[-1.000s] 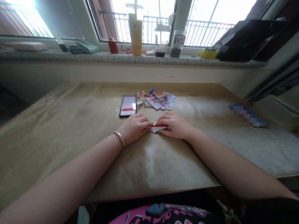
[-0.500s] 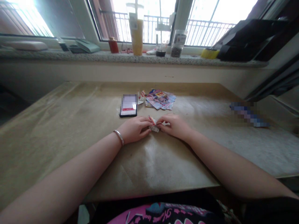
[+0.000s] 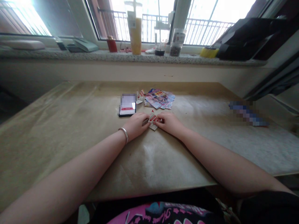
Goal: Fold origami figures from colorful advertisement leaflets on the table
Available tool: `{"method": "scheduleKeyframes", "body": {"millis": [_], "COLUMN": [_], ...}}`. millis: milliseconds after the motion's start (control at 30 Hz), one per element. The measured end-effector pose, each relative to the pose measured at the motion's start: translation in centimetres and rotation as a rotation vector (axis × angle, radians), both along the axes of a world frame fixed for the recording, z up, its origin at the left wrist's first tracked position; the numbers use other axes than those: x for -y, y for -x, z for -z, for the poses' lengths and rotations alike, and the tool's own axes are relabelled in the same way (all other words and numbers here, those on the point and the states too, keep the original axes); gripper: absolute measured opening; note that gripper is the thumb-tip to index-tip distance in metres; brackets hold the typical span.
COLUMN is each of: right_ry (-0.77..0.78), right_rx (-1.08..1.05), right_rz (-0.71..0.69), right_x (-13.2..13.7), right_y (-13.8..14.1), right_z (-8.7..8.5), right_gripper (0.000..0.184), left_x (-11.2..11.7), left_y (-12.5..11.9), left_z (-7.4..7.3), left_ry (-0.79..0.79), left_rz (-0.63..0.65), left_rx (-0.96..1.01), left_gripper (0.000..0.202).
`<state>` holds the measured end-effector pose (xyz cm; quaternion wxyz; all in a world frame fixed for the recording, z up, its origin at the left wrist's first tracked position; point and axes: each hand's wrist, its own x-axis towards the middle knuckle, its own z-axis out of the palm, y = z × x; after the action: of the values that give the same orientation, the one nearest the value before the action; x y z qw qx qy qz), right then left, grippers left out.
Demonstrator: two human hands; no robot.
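A small folded piece of red-and-white printed paper (image 3: 152, 120) sits between my two hands on the brown table (image 3: 70, 124). My left hand (image 3: 135, 123), with a silver bracelet on its wrist, pinches the paper's left side. My right hand (image 3: 170, 122) pinches its right side with curled fingers. The paper is tilted up off the table. Just beyond my hands lies a phone (image 3: 127, 105) with a lit screen, and to its right a loose pile of colourful printed papers (image 3: 159, 99) with one small folded piece (image 3: 140, 96) beside it.
A stone window sill (image 3: 93, 56) runs behind the table with a tall cup of orange drink (image 3: 136, 28), a red can (image 3: 111, 45), jars (image 3: 177, 42) and a yellow tape roll (image 3: 208, 52). A blurred blue object (image 3: 247, 113) lies at the table's right.
The folded paper went from lying flat under my fingers to being lifted and turned between both hands. Both hands shifted slightly away from me, toward the phone.
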<state>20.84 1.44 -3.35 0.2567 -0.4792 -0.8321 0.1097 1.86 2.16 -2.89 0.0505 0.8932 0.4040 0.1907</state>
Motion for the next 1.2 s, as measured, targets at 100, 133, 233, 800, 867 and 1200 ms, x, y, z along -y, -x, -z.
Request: {"method": "scheduleKeyframes", "body": {"millis": [100, 133, 233, 800, 867, 1200], "right_ry": [-0.017, -0.008, 0.028, -0.128, -0.125, -0.177], "right_rx": [-0.010, -0.024, -0.067, 0.092, 0.088, 0.190], "right_rz": [-0.004, -0.001, 0.017, -0.231, -0.211, -0.201], "right_x": [0.1, 0.1, 0.0, -0.4, -0.4, 0.2], "right_y": [0.0, 0.0, -0.2, -1.6, -1.6, -1.3], "right_z": [0.0, 0.0, 0.1, -0.1, -0.1, -0.6], "right_gripper": [0.013, 0.012, 0.010, 0.007, 0.008, 0.017], "left_x": [-0.1, -0.1, -0.1, -0.2, -0.1, -0.3], "left_y": [-0.2, -0.2, -0.1, 0.6, 0.6, 0.7], "left_z": [-0.1, -0.1, -0.1, 0.1, 0.0, 0.2], "left_ry": [0.004, 0.006, 0.025, 0.029, 0.032, -0.025], "left_rz": [-0.039, -0.044, -0.039, 0.094, 0.087, 0.163], "left_rx": [-0.028, -0.033, -0.021, 0.048, 0.044, 0.066], "left_gripper": [0.016, 0.016, 0.015, 0.011, 0.012, 0.012]}}
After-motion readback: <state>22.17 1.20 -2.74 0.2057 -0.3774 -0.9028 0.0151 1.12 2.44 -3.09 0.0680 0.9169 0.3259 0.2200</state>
